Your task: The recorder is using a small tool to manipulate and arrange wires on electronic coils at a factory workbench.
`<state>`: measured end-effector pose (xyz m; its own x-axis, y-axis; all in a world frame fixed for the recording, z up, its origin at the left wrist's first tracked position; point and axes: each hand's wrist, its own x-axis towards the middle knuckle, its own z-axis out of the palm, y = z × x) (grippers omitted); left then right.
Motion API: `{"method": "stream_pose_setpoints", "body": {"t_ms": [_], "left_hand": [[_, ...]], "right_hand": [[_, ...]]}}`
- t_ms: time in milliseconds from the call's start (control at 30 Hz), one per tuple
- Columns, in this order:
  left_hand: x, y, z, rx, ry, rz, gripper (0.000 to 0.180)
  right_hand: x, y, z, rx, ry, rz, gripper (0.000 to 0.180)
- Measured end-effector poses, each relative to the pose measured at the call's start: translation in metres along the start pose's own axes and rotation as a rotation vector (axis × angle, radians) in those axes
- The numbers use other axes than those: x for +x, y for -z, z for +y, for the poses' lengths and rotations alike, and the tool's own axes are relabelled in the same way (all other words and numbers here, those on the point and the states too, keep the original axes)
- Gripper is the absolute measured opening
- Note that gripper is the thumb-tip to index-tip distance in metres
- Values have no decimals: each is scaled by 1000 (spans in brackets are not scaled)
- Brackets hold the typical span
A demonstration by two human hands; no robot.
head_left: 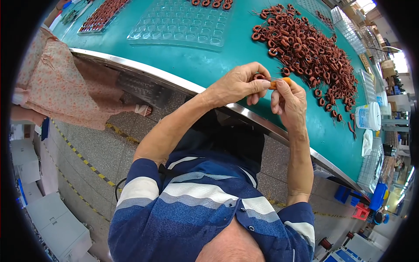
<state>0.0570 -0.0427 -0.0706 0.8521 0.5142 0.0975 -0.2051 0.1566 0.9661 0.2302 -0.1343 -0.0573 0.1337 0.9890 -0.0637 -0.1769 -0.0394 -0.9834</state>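
My left hand (239,84) is closed around a small ring-shaped coil (259,77) wound with reddish-brown copper wire, held just above the table's front edge. Thin wire leads (271,79) run from the coil toward my right hand (291,101). The fingertips of that hand pinch the leads, and orange coverings show at its thumb and finger. Both hands almost meet, and my fingers hide part of the coil. Beyond them, a large heap of similar coils (305,48) with loose wire ends lies on the green tabletop (244,52).
A clear plastic tray (179,24) with round pockets lies ahead, a few coils in its far row. Another tray (102,17) full of coils is at far left. Red-handled pliers (352,130) and a white tub (368,116) are on the right. A person in a patterned dress (65,83) stands left.
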Motion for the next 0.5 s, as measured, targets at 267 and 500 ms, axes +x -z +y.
{"method": "stream_pose_setpoints", "body": {"t_ms": [267, 500], "left_hand": [[1, -9, -7, 410, -153, 256, 14], [8, -8, -16, 737, -398, 350, 20]], "right_hand": [[9, -6, 10, -342, 157, 340, 34], [-2, -13, 9, -102, -24, 208, 33]]}}
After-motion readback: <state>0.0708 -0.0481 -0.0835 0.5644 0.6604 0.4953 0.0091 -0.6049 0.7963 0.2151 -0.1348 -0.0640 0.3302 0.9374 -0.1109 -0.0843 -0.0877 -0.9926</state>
